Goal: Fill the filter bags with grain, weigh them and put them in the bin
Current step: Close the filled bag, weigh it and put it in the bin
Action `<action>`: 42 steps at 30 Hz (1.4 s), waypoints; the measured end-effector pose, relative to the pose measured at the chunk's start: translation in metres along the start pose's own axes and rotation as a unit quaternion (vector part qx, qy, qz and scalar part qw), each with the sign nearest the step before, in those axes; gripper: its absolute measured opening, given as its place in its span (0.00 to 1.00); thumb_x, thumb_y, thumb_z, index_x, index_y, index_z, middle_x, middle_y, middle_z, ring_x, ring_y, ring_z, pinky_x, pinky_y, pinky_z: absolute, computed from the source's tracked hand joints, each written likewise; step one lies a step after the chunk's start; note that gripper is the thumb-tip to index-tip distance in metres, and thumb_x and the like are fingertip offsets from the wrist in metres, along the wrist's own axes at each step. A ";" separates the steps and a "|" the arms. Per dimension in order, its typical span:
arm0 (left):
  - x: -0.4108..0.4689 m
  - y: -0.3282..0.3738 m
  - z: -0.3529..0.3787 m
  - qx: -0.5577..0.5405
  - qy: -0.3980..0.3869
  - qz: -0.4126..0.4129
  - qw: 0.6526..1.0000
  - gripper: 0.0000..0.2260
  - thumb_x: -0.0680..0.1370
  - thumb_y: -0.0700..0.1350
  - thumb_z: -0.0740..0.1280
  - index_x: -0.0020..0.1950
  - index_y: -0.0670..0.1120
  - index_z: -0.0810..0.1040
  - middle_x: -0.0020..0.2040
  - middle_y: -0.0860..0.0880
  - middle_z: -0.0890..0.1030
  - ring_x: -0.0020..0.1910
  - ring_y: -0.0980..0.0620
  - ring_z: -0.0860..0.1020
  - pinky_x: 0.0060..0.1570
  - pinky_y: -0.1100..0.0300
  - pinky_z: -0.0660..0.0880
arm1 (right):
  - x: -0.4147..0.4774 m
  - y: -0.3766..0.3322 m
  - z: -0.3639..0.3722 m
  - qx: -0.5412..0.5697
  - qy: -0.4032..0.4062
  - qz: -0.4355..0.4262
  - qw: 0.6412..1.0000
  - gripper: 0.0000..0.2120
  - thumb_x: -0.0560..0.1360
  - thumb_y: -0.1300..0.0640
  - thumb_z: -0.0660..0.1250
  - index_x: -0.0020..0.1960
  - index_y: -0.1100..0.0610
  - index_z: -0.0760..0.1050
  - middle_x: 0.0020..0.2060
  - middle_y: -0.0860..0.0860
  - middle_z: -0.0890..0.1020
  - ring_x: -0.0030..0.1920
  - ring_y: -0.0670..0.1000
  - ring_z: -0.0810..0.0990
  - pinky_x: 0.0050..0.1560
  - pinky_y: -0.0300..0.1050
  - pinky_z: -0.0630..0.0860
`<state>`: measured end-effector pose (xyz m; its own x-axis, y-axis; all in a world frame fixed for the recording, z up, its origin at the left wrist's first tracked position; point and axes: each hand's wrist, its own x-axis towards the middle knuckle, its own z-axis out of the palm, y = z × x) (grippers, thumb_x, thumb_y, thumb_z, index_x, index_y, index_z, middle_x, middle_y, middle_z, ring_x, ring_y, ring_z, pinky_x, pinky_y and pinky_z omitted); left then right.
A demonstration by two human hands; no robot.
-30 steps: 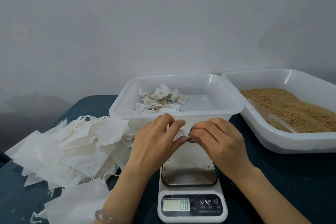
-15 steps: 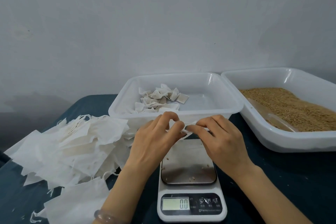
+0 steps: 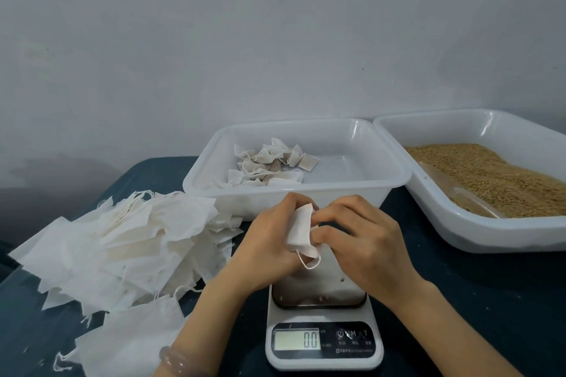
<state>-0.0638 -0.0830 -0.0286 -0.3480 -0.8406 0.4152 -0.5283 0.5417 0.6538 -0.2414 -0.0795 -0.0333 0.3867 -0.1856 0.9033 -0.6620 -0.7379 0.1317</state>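
One bag (image 3: 301, 229) is pinched by the left grip (image 3: 269, 242) and the right grip (image 3: 361, 242), both curled on its edges, just above the scale (image 3: 324, 343), seemingly so its mouth can be opened for filling. The grain (image 3: 490, 174) is kept right of the scale and the bin (image 3: 395, 180) just behind it, both within easy reach.

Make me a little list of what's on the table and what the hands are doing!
Hands: left hand and right hand both pinch one filter bag above the scale
Reading: 0.0
Behind: bin with filled bags inside
Right: tray of grain
Left: pile of empty bags
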 end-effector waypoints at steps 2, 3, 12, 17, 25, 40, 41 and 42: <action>-0.001 -0.001 -0.001 -0.012 -0.001 -0.015 1.000 0.12 0.68 0.53 0.67 0.50 0.55 0.72 0.40 0.59 0.78 0.37 0.58 0.75 0.36 0.64 0.70 | -0.001 0.002 -0.001 0.004 -0.011 0.002 1.000 0.14 0.80 0.65 0.62 0.41 0.54 0.82 0.43 0.48 0.83 0.44 0.52 0.79 0.40 0.43 0.75; -0.001 -0.002 -0.001 -0.014 0.000 -0.016 1.000 0.11 0.68 0.54 0.67 0.48 0.54 0.72 0.38 0.59 0.77 0.34 0.59 0.73 0.34 0.64 0.68 | -0.002 0.003 -0.002 0.010 -0.022 0.008 1.000 0.12 0.79 0.65 0.63 0.43 0.54 0.82 0.44 0.48 0.83 0.45 0.53 0.79 0.41 0.44 0.75; -0.001 0.001 0.001 0.001 -0.019 -0.011 1.000 0.11 0.68 0.52 0.67 0.42 0.50 0.69 0.35 0.51 0.75 0.33 0.52 0.71 0.34 0.49 0.71 | -0.004 -0.001 -0.005 0.088 -0.123 0.018 0.988 0.11 0.72 0.45 0.69 0.48 0.52 0.79 0.50 0.47 0.82 0.60 0.55 0.76 0.60 0.53 0.70; -0.001 0.006 -0.004 -0.015 0.008 -0.021 1.000 0.11 0.67 0.48 0.73 0.45 0.57 0.74 0.38 0.58 0.79 0.35 0.58 0.76 0.35 0.62 0.71 | -0.004 0.002 -0.005 0.092 -0.131 0.013 0.987 0.13 0.73 0.43 0.69 0.50 0.51 0.77 0.45 0.46 0.82 0.67 0.55 0.73 0.70 0.68 0.58; -0.001 0.001 -0.009 0.013 -0.023 -0.033 0.999 0.08 0.67 0.51 0.71 0.41 0.60 0.74 0.36 0.55 0.80 0.36 0.53 0.78 0.37 0.53 0.74 | -0.003 0.002 -0.007 0.099 -0.115 0.010 0.988 0.08 0.74 0.47 0.68 0.47 0.52 0.80 0.42 0.46 0.82 0.66 0.55 0.74 0.70 0.68 0.59; -0.001 -0.014 -0.007 -0.045 0.019 -0.036 0.998 0.10 0.70 0.41 0.75 0.39 0.48 0.74 0.37 0.48 0.77 0.33 0.59 0.68 0.33 0.67 0.66 | 0.004 0.041 -0.014 -0.067 -0.052 0.290 0.953 0.09 0.74 0.61 0.66 0.52 0.50 0.79 0.48 0.44 0.82 0.54 0.50 0.72 0.54 0.51 0.69; -0.001 -0.014 -0.006 -0.047 0.020 -0.035 0.998 0.10 0.70 0.42 0.75 0.39 0.48 0.74 0.37 0.48 0.77 0.33 0.59 0.68 0.33 0.67 0.66 | 0.007 0.049 -0.019 -0.102 -0.071 0.310 0.943 0.11 0.74 0.60 0.66 0.54 0.50 0.79 0.50 0.46 0.82 0.55 0.51 0.72 0.55 0.52 0.68; -0.001 -0.015 -0.005 -0.050 0.021 -0.036 0.998 0.10 0.70 0.43 0.75 0.39 0.48 0.74 0.36 0.48 0.77 0.33 0.58 0.68 0.33 0.67 0.66 | 0.011 0.060 -0.025 -0.137 -0.094 0.337 0.927 0.12 0.75 0.59 0.66 0.57 0.50 0.78 0.52 0.48 0.82 0.57 0.52 0.71 0.56 0.53 0.67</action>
<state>-0.0516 -0.0904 -0.0350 -0.2775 -0.8784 0.3892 -0.4708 0.4775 0.7419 -0.2926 -0.1094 -0.0058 -0.0862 -0.6730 0.7346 -0.9221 -0.2252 -0.3146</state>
